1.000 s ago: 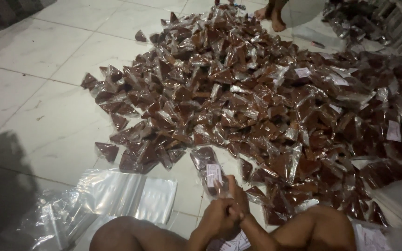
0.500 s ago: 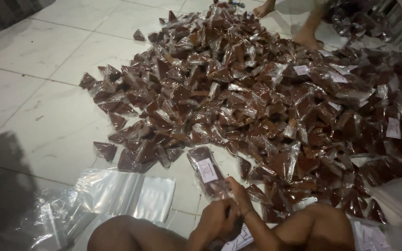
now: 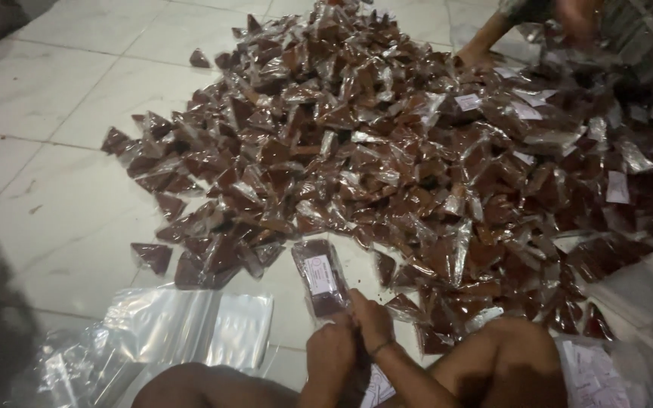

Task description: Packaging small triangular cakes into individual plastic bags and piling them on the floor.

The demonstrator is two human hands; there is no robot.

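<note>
Holding labelled packet (image 3: 320, 278), now lifted, both hands (image 3: 351, 341)

The white tiled floor (image 3: 54, 189) holds a big pile of small clear bags of brown stuff (image 3: 417, 151). Empty clear plastic bags (image 3: 183, 325) lie beside it.

Dark reddish-brown filled packets (image 3: 417, 159) in clear shiny plastic, small white labels (image 3: 319, 273), pale grey-veined white floor tiles (image 3: 54, 204), clear empty bags (image 3: 190, 325).
</note>
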